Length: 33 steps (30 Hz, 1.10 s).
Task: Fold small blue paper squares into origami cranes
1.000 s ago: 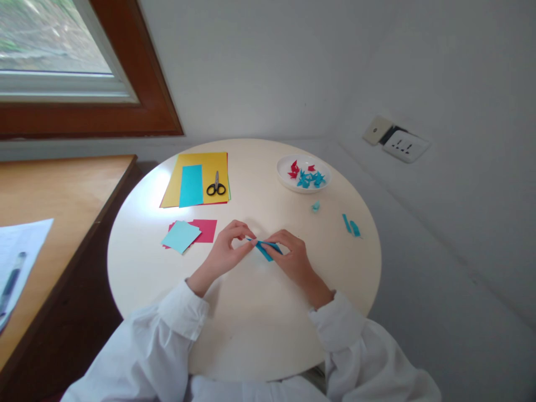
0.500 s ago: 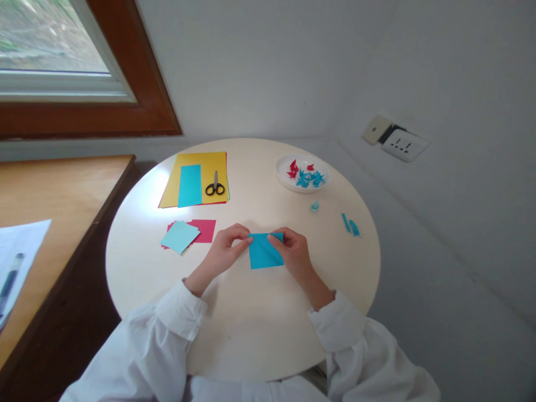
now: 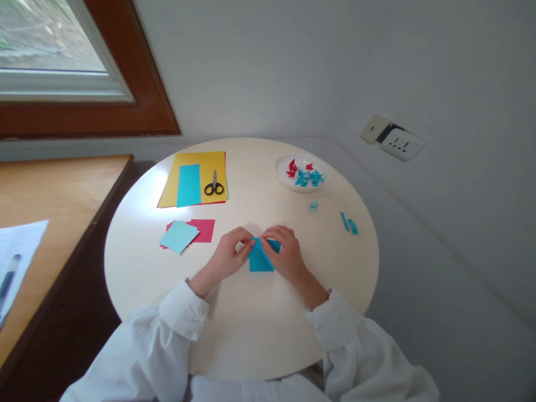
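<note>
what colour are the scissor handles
The scissor handles are black, showing best in the head view.

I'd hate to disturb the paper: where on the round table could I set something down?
Bare: between the yellow sheet and white dish, and between the sleeves, on the near side of the blue paper. Crowded: the middle, where the left hand and right hand hold that paper, and the far left, with scissors.

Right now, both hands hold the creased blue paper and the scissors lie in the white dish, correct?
Not quite: the head view shows the scissors on the yellow paper, not in the white dish. The left hand and right hand do hold the creased blue paper.
</note>
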Each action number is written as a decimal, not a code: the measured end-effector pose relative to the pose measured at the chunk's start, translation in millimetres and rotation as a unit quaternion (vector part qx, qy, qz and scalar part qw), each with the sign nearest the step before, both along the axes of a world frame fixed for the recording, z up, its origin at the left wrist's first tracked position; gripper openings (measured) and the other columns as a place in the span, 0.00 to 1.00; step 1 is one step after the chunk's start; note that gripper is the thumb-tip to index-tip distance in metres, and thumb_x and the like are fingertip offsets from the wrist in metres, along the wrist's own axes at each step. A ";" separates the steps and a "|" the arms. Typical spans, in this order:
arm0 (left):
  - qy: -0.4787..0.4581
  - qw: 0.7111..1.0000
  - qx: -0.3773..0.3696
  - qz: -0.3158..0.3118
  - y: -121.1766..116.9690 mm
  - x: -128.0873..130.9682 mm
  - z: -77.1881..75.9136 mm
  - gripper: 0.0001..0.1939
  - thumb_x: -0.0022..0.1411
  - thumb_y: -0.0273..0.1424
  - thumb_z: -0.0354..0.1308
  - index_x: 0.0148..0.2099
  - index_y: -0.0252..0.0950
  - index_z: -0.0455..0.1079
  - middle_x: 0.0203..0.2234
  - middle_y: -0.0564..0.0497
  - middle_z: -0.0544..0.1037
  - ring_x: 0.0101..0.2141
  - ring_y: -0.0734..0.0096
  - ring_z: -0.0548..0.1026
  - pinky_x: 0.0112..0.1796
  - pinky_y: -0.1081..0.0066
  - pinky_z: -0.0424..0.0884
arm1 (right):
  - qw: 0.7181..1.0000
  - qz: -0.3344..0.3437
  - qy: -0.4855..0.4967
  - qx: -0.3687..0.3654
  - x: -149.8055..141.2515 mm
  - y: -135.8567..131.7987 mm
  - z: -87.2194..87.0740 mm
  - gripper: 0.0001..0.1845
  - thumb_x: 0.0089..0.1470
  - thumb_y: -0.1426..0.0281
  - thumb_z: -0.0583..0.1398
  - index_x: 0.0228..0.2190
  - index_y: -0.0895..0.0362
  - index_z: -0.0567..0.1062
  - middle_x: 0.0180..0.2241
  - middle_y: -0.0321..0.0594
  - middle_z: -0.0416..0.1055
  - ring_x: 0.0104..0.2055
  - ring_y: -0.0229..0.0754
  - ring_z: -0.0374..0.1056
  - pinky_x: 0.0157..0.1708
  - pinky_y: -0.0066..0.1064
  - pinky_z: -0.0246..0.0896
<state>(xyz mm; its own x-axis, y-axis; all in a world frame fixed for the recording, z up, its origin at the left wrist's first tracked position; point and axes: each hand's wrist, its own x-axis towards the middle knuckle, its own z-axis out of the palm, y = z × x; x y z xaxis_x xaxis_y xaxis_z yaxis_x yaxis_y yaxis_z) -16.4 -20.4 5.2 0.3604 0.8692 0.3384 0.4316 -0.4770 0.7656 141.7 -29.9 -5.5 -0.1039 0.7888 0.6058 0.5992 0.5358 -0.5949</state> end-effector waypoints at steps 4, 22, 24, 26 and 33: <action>-0.014 1.000 -0.014 -0.001 0.2 0.4 -2.6 0.08 0.58 0.31 0.51 0.30 0.35 0.67 0.24 0.51 0.72 0.27 0.73 0.69 0.29 0.74 0.65 | 1.000 0.016 0.003 -0.002 -2.3 -0.6 0.3 0.04 0.49 0.75 0.57 0.24 0.55 0.69 0.26 0.37 0.72 0.32 0.40 0.68 0.37 0.35 0.57; -0.179 0.973 -0.087 0.114 7.9 -9.0 0.9 0.09 0.54 0.35 0.55 0.27 0.34 0.66 0.19 0.54 0.67 0.23 0.76 0.63 0.23 0.75 0.59 | 0.959 0.015 0.247 -0.135 21.9 10.0 -3.6 0.16 0.48 0.64 0.59 0.40 0.55 0.69 0.34 0.41 0.72 0.37 0.41 0.69 0.36 0.34 0.64; -0.176 0.975 -0.099 0.098 5.6 -4.6 -0.3 0.10 0.54 0.35 0.55 0.26 0.34 0.66 0.19 0.54 0.67 0.23 0.75 0.64 0.23 0.75 0.60 | 0.958 0.039 0.235 -0.160 14.2 8.2 -4.7 0.14 0.48 0.64 0.59 0.38 0.55 0.70 0.33 0.41 0.73 0.36 0.41 0.69 0.35 0.33 0.64; -0.171 0.976 -0.108 0.079 3.7 -1.4 -0.9 0.10 0.54 0.35 0.55 0.27 0.34 0.67 0.20 0.53 0.69 0.24 0.75 0.66 0.25 0.75 0.62 | 0.966 0.032 0.199 -0.159 10.1 6.1 -4.7 0.08 0.50 0.65 0.58 0.31 0.55 0.73 0.29 0.39 0.73 0.32 0.40 0.69 0.33 0.32 0.64; -0.108 0.990 -0.080 0.039 0.2 -0.1 1.5 0.06 0.54 0.31 0.54 0.30 0.34 0.69 0.26 0.49 0.73 0.30 0.71 0.71 0.33 0.71 0.68 | 0.997 0.050 0.004 -0.066 9.0 -2.2 3.5 0.06 0.52 0.70 0.55 0.26 0.56 0.72 0.26 0.38 0.72 0.29 0.39 0.67 0.31 0.30 0.61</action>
<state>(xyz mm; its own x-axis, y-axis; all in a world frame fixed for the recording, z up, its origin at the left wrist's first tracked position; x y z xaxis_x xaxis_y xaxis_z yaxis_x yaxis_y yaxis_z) -16.5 -20.1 6.7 0.2232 0.9404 0.2566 0.2800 -0.3140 0.9072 150.7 -32.1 -2.0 -0.1823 0.8470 0.4993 0.5416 0.5104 -0.6680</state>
